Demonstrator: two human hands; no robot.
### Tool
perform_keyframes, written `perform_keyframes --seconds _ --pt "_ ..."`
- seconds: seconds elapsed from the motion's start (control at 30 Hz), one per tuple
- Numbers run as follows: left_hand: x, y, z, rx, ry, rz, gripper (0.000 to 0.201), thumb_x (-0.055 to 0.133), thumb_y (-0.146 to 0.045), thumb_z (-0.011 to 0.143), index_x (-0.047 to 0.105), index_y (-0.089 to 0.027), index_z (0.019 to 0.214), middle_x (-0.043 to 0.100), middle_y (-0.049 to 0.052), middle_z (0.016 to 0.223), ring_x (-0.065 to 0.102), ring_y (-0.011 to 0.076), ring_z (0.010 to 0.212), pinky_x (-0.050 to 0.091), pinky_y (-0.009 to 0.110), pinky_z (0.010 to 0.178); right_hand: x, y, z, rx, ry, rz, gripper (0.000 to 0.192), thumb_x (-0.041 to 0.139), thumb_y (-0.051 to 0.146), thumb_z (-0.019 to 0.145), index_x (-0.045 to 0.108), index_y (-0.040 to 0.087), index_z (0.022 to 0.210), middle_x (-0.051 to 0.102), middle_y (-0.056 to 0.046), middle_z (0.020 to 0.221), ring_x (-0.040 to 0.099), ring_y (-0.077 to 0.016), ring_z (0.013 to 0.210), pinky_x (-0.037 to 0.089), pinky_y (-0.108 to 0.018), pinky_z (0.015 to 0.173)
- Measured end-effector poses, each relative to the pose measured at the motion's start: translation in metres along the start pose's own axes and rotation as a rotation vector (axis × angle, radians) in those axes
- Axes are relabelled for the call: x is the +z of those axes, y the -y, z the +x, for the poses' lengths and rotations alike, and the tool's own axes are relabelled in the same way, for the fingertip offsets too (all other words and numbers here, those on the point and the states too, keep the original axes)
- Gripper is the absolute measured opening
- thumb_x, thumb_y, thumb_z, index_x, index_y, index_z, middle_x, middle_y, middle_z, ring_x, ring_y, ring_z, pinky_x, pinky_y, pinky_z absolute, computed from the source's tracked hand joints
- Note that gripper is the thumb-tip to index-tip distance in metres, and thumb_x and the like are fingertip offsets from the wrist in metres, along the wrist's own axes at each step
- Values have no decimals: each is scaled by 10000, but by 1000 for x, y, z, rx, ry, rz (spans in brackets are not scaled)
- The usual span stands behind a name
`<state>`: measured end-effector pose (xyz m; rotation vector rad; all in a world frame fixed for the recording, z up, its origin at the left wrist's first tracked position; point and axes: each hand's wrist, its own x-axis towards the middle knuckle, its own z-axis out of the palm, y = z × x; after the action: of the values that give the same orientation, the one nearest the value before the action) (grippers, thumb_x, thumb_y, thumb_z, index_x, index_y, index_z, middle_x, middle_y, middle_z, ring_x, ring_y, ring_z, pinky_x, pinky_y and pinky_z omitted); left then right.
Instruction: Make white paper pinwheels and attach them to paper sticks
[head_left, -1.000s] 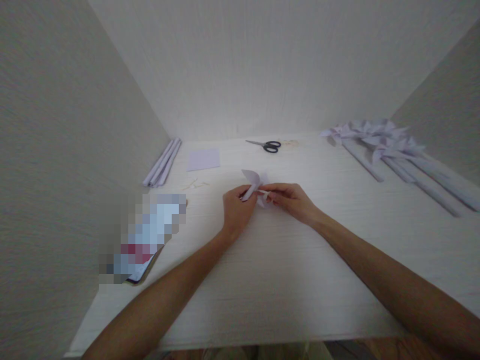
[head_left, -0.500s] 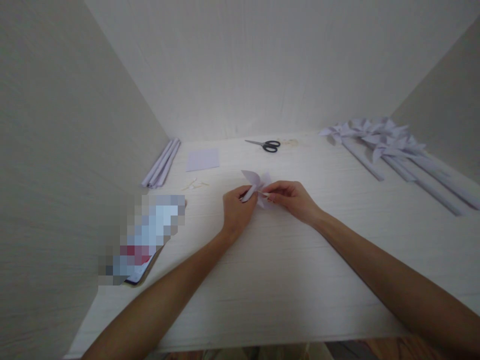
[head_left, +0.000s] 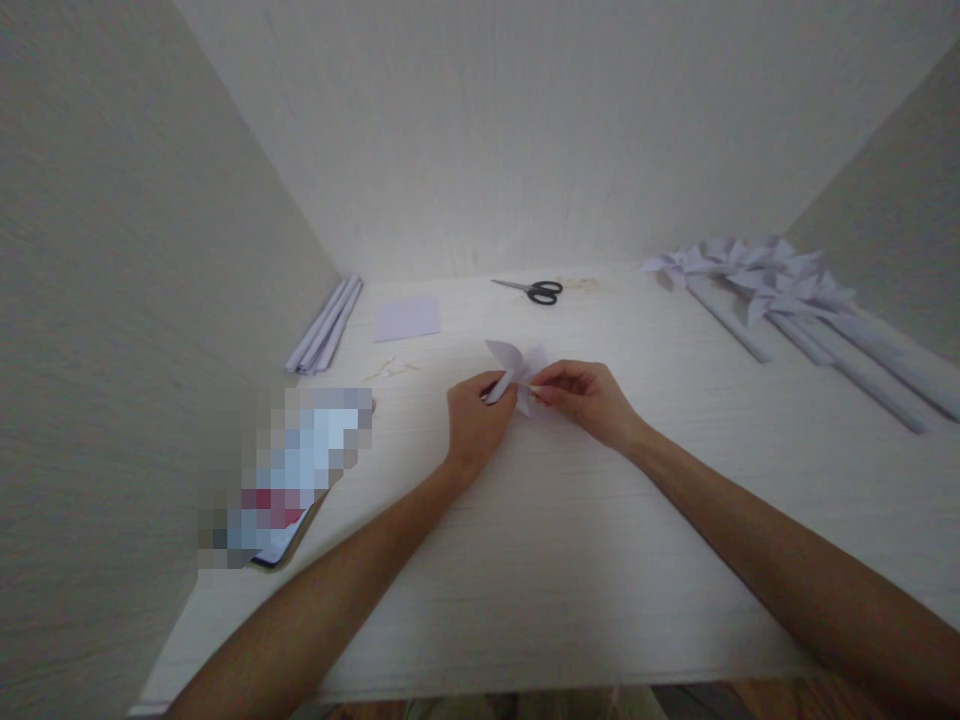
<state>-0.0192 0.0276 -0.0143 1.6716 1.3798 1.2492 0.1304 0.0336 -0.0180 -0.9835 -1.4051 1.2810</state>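
Observation:
A pale lilac paper pinwheel (head_left: 505, 356) is held above the middle of the table, its curled blades pointing up and out. My left hand (head_left: 480, 420) is closed round it from the left, fingers pinching near the centre. On the other side, my right hand (head_left: 581, 392) pinches a small thin pale strip (head_left: 531, 388) at the front of the pinwheel's centre. Whether that strip is joined to the paper I cannot tell. My fingers hide part of the lower blades.
Black-handled scissors (head_left: 541, 292) lie at the back. A lilac paper square (head_left: 407, 318), rolled paper sticks (head_left: 326, 328) and thin scraps (head_left: 391, 368) are on the left, with a blurred-out phone (head_left: 300, 470) nearer. Several pinwheels on sticks (head_left: 787, 285) are heaped at the right.
Very little differs. The fingertips of my right hand have shifted slightly away from the pinwheel's centre, while my left hand keeps the same hold.

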Motion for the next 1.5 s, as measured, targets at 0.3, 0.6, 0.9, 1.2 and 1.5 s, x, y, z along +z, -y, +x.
perform_keyframes --seconds 0.3,0.6,0.9,1.2,1.5 --pt "1 2 1 -12 -8 -26 187 504 -201 661 665 -133 725 610 2 613 516 112 569 389 222 548 7 6 -15 -455 -125 -634 239 520 131 694 584 170 920 533 -20 739 487 -100 583 427 -237 529" --pt "0 1 0 4 10 7 197 499 -219 670 667 -141 737 621 -1 632 528 120 591 410 237 584 6 -5 -13 -592 -71 -1092 230 420 174 821 618 185 937 611 -69 831 550 -156 738 448 -261 642" --pt "0 -1 0 7 19 50 193 495 -192 661 668 -135 724 632 1 632 538 123 592 409 238 585 10 -1 -12 -568 -90 -1251 262 366 208 860 607 136 788 612 -89 743 539 -164 692 410 -262 624" --pt "2 1 0 16 16 48 194 497 -199 665 667 -128 724 630 12 633 541 128 593 416 244 589 15 2 -12 -527 -83 -1393 266 364 214 865 562 128 709 565 -66 666 511 -157 621 361 -254 570" --pt "1 -2 -1 37 14 76 187 499 -203 669 667 -142 727 639 4 652 545 126 601 419 242 603 16 2 -11 -461 -39 -1425 246 358 189 862 558 127 732 580 -72 688 524 -163 627 348 -257 561"
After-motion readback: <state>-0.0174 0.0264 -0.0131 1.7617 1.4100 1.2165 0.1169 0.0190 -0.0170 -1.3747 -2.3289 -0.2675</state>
